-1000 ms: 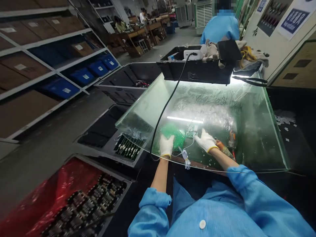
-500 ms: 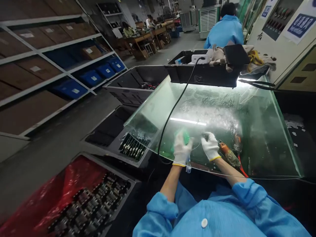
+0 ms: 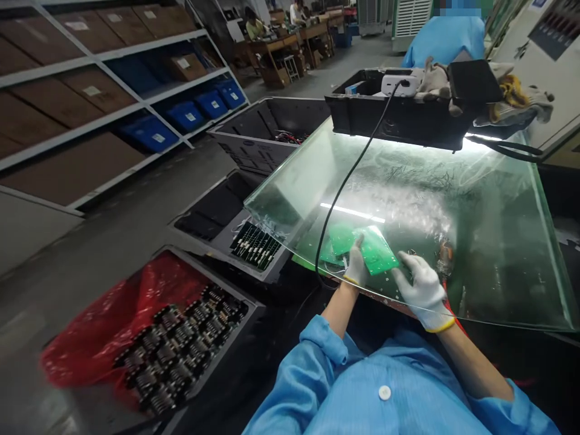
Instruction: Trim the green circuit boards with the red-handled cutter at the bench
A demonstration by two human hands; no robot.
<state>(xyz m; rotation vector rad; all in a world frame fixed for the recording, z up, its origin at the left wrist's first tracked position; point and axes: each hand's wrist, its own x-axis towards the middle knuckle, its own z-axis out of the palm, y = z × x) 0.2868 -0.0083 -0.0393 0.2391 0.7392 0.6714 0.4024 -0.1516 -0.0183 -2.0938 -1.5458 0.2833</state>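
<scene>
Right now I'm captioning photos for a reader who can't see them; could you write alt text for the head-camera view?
Seen through a clear panel, a white-gloved left hand holds a bright green sheet, while the right hand, also gloved, is open by its right corner. At lower left, a bin holds dark electronic parts and red plastic.

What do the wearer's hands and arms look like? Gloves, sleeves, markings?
Left hand and right hand both wear white gloves with a yellow edge at the wrist. Forearms are bare up to blue sleeves; the left sleeve looks rolled into a cuff, and the right sleeve is also pushed up. No markings visible on gloves or sleeves.
</scene>
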